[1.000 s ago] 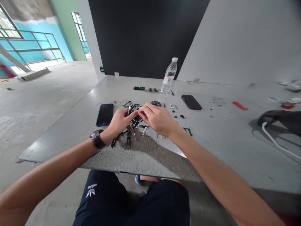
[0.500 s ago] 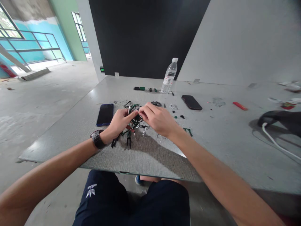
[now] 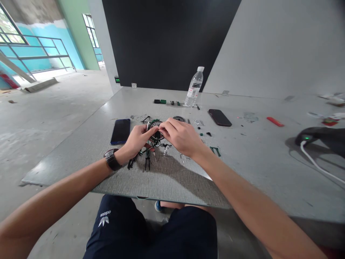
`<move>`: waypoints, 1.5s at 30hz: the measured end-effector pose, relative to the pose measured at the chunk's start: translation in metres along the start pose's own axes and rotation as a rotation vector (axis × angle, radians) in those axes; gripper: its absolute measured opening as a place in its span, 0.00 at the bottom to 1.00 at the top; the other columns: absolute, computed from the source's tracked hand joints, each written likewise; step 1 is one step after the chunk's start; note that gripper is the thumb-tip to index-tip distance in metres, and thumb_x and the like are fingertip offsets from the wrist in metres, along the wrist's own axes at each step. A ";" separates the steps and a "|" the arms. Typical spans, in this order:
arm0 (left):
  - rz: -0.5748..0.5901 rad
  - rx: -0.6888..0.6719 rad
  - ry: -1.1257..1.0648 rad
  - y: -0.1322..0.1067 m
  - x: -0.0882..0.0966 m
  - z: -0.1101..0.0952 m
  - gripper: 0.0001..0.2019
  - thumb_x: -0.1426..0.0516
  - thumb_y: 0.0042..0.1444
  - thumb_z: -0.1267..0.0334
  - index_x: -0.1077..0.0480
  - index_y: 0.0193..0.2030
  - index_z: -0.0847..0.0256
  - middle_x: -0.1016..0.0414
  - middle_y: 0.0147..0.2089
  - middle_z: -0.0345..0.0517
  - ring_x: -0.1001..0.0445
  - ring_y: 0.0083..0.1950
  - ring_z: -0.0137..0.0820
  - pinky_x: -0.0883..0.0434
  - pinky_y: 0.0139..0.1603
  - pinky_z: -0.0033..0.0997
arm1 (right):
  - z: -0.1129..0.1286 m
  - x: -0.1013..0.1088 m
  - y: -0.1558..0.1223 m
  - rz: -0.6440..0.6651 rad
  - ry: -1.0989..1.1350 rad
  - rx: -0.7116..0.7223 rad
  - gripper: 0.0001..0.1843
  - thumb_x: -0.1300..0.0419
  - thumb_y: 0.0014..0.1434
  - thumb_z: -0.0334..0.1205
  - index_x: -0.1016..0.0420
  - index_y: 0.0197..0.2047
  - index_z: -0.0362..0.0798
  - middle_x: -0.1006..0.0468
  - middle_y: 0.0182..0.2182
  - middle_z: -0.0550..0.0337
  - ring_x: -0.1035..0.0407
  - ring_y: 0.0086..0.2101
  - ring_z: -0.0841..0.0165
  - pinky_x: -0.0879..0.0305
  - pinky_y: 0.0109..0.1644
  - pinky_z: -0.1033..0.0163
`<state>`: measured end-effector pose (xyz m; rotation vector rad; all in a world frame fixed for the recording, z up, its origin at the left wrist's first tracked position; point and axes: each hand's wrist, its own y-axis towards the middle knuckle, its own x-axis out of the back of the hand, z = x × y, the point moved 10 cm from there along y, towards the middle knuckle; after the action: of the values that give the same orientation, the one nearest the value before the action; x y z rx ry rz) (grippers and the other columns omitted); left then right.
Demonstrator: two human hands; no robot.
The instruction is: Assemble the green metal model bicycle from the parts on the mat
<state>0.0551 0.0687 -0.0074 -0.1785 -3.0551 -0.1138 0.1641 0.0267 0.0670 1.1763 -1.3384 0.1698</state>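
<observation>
A small black model wheel (image 3: 156, 131) is pinched between both my hands above the grey table (image 3: 256, 158). My left hand (image 3: 138, 139), with a dark watch on the wrist, grips its left side with thumb and fingers closed. My right hand (image 3: 181, 136) closes on it from the right, and its fingers hide part of the wheel. Under the hands lie small black and green model parts (image 3: 147, 158). A second loose wheel (image 3: 178, 118) lies just beyond my right hand.
A dark blue phone (image 3: 120, 131) lies left of my hands, a black phone (image 3: 219, 117) to the back right. A water bottle (image 3: 194, 86) stands at the back. A red piece (image 3: 275, 121), a black bag with a white cable (image 3: 320, 138) sit right.
My hands stay almost still on the wheel. A green light has lit up on the black bag at the right.
</observation>
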 end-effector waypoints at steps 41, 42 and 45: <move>-0.098 -0.085 0.130 -0.003 0.007 -0.010 0.18 0.40 0.59 0.48 0.36 0.28 0.60 0.42 0.30 0.39 0.36 0.30 0.26 0.24 0.22 0.24 | -0.036 -0.016 -0.009 -0.103 0.777 -0.491 0.09 0.41 0.65 0.43 0.26 0.37 0.48 0.21 0.30 0.59 0.30 0.30 0.69 0.35 0.35 0.60; -0.098 -0.085 0.132 -0.003 0.007 -0.010 0.18 0.40 0.59 0.48 0.36 0.28 0.59 0.42 0.30 0.39 0.36 0.30 0.26 0.24 0.22 0.25 | -0.035 -0.016 -0.009 -0.104 0.774 -0.491 0.08 0.42 0.65 0.43 0.26 0.37 0.48 0.21 0.30 0.59 0.30 0.30 0.69 0.35 0.35 0.61; -0.100 -0.085 0.137 -0.003 0.007 -0.010 0.18 0.41 0.59 0.47 0.36 0.28 0.59 0.42 0.30 0.39 0.37 0.30 0.26 0.24 0.22 0.25 | -0.034 -0.017 -0.009 -0.104 0.763 -0.490 0.08 0.43 0.66 0.43 0.28 0.37 0.49 0.22 0.30 0.59 0.30 0.30 0.69 0.36 0.35 0.61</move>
<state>0.0486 0.0659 0.0033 -0.0210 -2.9237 -0.2509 0.1869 0.0559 0.0557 0.6504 -0.5896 0.1780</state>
